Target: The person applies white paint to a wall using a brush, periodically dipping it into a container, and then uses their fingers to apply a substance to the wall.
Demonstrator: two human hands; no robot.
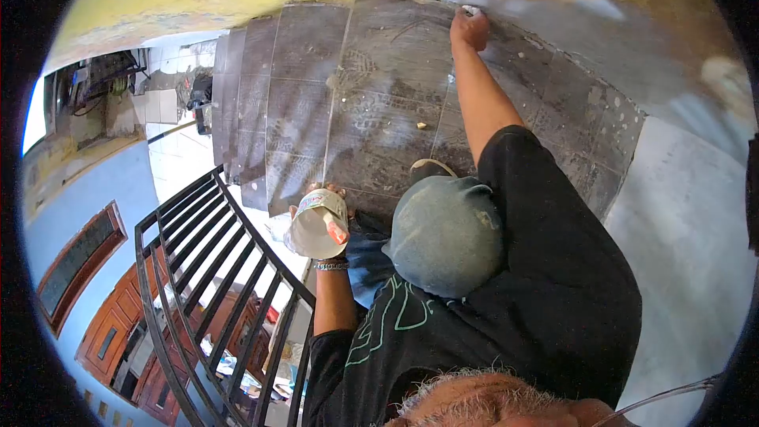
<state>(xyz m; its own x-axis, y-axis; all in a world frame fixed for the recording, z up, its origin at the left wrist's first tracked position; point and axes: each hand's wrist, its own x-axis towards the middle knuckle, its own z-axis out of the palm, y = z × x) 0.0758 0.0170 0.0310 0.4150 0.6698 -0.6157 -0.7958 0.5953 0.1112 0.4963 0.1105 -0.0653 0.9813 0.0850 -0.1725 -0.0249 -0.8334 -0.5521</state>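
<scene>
My left hand (332, 188) is wrapped round a whitish plastic tub (311, 236), tilted so its mouth faces me. Inside the tub leans a stick-like tool with a red-and-white handle (336, 229); its lower end is hidden. My right arm stretches out to the foot of the wall (506, 12). There my right hand (470, 32) is closed, low by the line where floor and wall meet. A small whitish bit shows at its fingertips, too small to name.
Dark, dusty floor tiles (379, 119) carry white specks and a small yellowish crumb (421, 125). A black metal railing (221, 269) stands on my left, with a lower area beyond it. My knee (447, 233) is bent in front of me. A pale grey wall (688, 245) rises at right.
</scene>
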